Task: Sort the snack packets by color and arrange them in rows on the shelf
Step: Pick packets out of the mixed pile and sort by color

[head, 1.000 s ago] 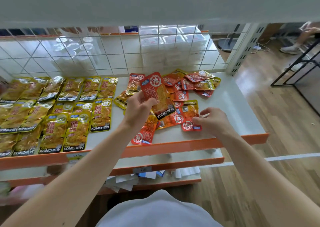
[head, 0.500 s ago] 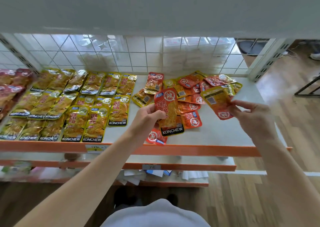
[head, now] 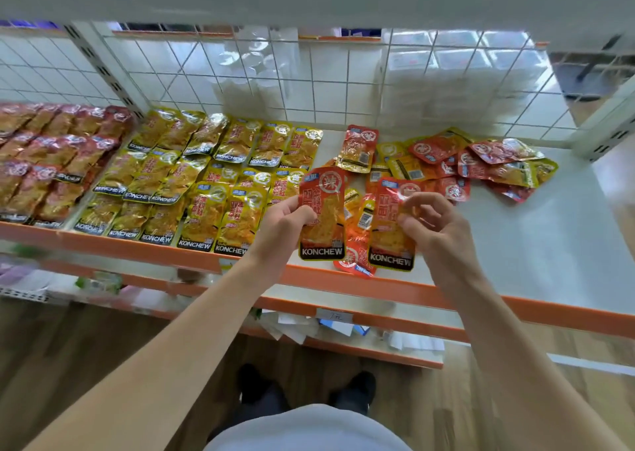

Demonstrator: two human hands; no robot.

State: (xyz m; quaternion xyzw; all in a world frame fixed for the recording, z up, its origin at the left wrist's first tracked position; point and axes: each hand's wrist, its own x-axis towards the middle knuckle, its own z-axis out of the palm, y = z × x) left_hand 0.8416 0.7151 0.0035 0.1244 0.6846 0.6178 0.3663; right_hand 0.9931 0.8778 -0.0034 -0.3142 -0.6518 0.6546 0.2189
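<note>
My left hand [head: 285, 225] grips an orange-red KONCHEW packet [head: 324, 216] by its left edge, held upright above the shelf's front edge. My right hand [head: 433, 225] pinches a second orange-red packet [head: 390, 234] just to the right of the first. Behind both hands lies a loose mixed pile of red and yellow packets [head: 457, 167]. Yellow packets [head: 220, 172] lie in neat overlapping rows to the left. Dark red packets [head: 51, 151] fill rows on the far left section.
The white shelf [head: 549, 244] has an orange front lip [head: 343, 280] and a wire grid back [head: 309, 82]. An upper shelf overhangs the top of the view. Lower shelves hold papers [head: 299, 327]. My feet stand on the wooden floor below.
My right hand brought its packet in from the right and turned it face up beside the left hand's packet. The view shifted left, showing the dark red rows.
</note>
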